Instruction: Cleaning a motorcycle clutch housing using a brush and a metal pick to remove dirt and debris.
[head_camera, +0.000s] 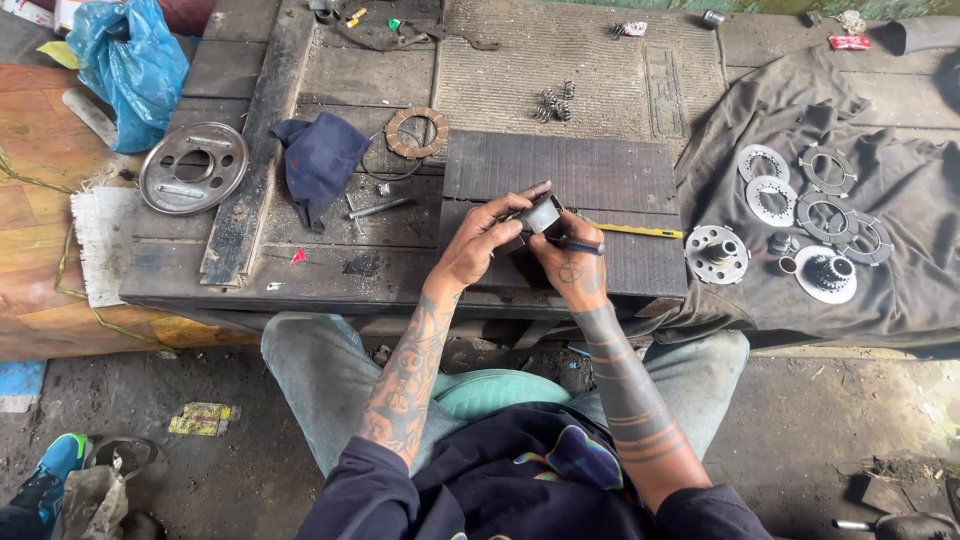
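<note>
My left hand (487, 237) and my right hand (568, 262) meet over a dark ribbed rubber mat (600, 175) on the low wooden platform. Together they grip a small grey metal block-like part (541, 213). A dark blue pen-like tool (578, 245) also lies across the fingers of my right hand. A thin yellow strip (640, 230) rests on the mat just right of the hands.
Clutch plates and rings (800, 200) and a hub (716, 252) lie on a dark cloth at right. Left of the hands are a bolt (378, 208), a dark blue cap (318, 160), a friction ring (417, 132), a round metal cover (193, 167), a blue plastic bag (125, 60). Several springs (555, 102) sit farther back.
</note>
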